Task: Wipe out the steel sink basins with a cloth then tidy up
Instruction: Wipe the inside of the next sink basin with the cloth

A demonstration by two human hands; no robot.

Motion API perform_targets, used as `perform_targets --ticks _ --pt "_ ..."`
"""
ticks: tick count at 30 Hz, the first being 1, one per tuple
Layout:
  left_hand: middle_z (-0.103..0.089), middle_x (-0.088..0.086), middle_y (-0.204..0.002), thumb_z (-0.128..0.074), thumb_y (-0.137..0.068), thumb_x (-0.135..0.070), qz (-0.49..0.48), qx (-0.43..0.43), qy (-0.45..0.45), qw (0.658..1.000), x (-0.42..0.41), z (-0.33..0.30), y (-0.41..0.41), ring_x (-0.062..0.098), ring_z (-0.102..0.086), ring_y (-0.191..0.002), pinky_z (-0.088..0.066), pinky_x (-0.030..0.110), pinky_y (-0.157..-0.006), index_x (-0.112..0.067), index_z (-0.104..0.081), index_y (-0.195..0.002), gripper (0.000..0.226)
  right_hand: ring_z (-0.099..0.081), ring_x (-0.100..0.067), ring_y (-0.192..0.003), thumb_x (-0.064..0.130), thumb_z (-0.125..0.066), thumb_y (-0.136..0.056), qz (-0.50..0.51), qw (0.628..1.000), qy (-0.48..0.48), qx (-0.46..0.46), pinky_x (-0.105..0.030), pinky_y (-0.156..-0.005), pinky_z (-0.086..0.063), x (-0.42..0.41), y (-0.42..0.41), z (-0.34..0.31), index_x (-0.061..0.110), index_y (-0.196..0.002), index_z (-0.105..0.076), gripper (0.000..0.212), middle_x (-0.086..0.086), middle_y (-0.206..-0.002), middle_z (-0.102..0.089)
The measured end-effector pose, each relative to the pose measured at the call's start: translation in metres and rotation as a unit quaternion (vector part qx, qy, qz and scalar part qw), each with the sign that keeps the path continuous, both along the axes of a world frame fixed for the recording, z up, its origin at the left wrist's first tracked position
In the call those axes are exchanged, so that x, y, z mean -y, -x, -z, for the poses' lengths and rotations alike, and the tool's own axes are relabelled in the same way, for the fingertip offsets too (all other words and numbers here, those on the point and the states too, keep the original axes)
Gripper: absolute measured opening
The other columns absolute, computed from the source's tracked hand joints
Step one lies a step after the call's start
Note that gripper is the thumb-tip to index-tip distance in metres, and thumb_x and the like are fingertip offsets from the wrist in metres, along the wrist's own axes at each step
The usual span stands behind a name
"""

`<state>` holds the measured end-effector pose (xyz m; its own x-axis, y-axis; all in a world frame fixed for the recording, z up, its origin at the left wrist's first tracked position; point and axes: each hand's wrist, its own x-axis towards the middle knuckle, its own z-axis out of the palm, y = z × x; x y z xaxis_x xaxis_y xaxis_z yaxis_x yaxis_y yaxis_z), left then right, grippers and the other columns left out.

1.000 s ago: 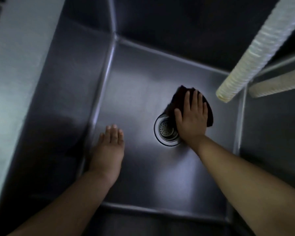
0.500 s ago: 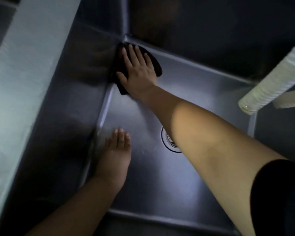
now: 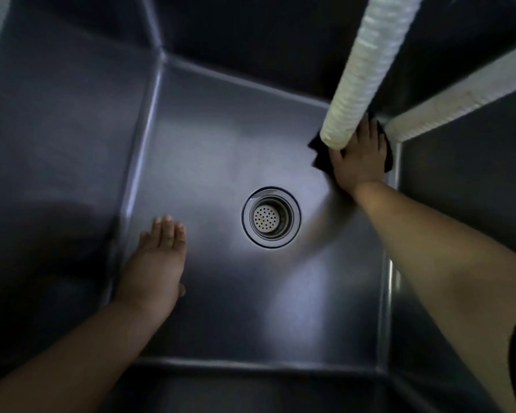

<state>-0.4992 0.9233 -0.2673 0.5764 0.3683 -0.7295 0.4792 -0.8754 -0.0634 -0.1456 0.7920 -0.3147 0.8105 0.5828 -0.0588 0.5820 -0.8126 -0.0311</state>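
We are working low inside the deep, square, brushed-steel sink basin (image 3: 221,144), and the chief risk we see is the pale, ribbed, flexible hose (image 3: 367,67) that hangs down from above and ends right over our right hand (image 3: 359,160): a lift or a wide stroke here would likely knock the knuckles or forearm against its open end, and it hides part of our fingers from view, so we cannot judge exactly how far they reach into the corner. A second risk, in our judgement, is that the dark, crumpled wiping cloth (image 3: 320,155) may bunch or slip out from under the palm, since we press it down with flat, extended fingers and do not clutch it; a quick change of direction against the wall seam could leave it behind. The cloth lies under that right hand in the far right corner of the basin floor, its edges showing to the left of the thumb and along the right side of the hand, close to the side wall. Our left hand (image 3: 158,260) rests flat and holds nothing, fingers straight, on the floor near the left wall, bracing us. The round, perforated metal drain strainer (image 3: 271,217) sits between the two hands, apart from the cloth, so snagging there looks unlikely for now.
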Motion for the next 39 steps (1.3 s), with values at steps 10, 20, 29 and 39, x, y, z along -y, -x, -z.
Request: perform_targets --ticks 10,20,29,39 --pt "0.006 0.023 -0.156 -0.066 -0.081 -0.042 0.0 0.005 0.004 1.0 0.002 -0.005 -0.001 0.036 0.001 -0.145 -0.01 0.04 -0.119 0.001 0.009 -0.146 0.108 -0.017 -0.036 -0.143 0.054 -0.025 -0.088 0.096 0.994 0.043 -0.03 -0.051 -0.115 -0.011 0.059 0.109 -0.004 0.011 -0.15 -0.021 0.076 -0.02 -0.155 -0.022" --pt "0.001 0.025 -0.155 -0.063 -0.083 -0.041 0.026 0.002 -0.019 0.999 0.004 -0.009 -0.005 0.038 -0.003 -0.144 -0.015 0.043 -0.117 0.002 0.006 -0.146 0.102 -0.024 -0.047 -0.137 0.049 -0.034 -0.085 -0.009 0.993 0.099 -0.056 -0.059 -0.11 -0.019 0.137 0.217 -0.009 0.002 -0.145 -0.031 0.076 -0.029 -0.149 -0.027" --pt "-0.001 0.022 -0.156 -0.063 -0.081 -0.047 0.029 0.013 -0.036 0.999 0.006 -0.002 -0.002 0.035 -0.004 -0.145 -0.015 0.04 -0.117 -0.001 0.004 -0.147 0.105 -0.016 -0.036 -0.143 0.052 -0.034 -0.089 0.016 0.999 0.027 -0.036 -0.049 -0.115 -0.011 -0.002 0.095 0.004 0.014 -0.15 -0.024 0.073 -0.02 -0.155 -0.021" --pt "-0.004 0.023 -0.155 -0.072 -0.074 -0.046 0.0 0.031 -0.016 0.999 0.007 0.001 -0.001 0.035 -0.006 -0.144 -0.017 0.04 -0.116 0.001 -0.001 -0.147 0.111 -0.012 -0.032 -0.145 0.05 -0.034 -0.091 0.061 0.997 0.047 -0.006 -0.044 -0.118 -0.005 0.072 0.06 -0.001 0.016 -0.151 -0.017 0.071 -0.015 -0.157 -0.016"
